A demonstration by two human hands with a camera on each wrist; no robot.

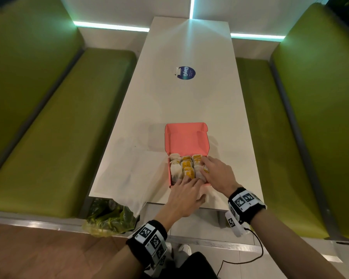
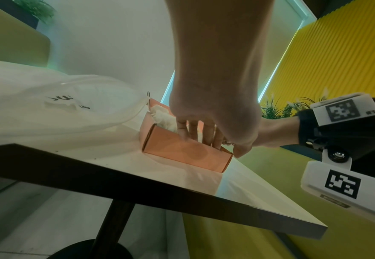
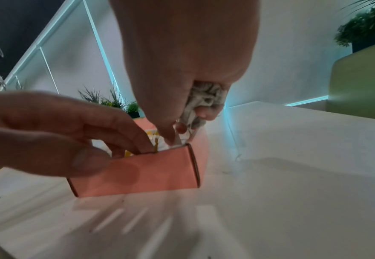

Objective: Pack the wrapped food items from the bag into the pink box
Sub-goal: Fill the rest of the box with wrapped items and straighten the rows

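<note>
two hands at a packed pink cardboard box (image 1: 186,137) on a white table (image 1: 189,97).
right hand (image 1: 216,172) grips a paper-wrapped food item (image 3: 204,94) from above, likely light and squashy; left hand (image 1: 186,195) pinches the box's near wall.

Pink box (image 1: 186,137), white-and-yellow wrappers (image 1: 186,167), green benches (image 1: 69,127), white table (image 1: 189,47).

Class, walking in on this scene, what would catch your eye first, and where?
The open pink cardboard box on the long white table, near its front edge, packed with rows of paper-wrapped food items. The left hand pinches its near wall while the right hand grips a crumpled wrapped item at its right side. Green padded benches flank the table.
</note>
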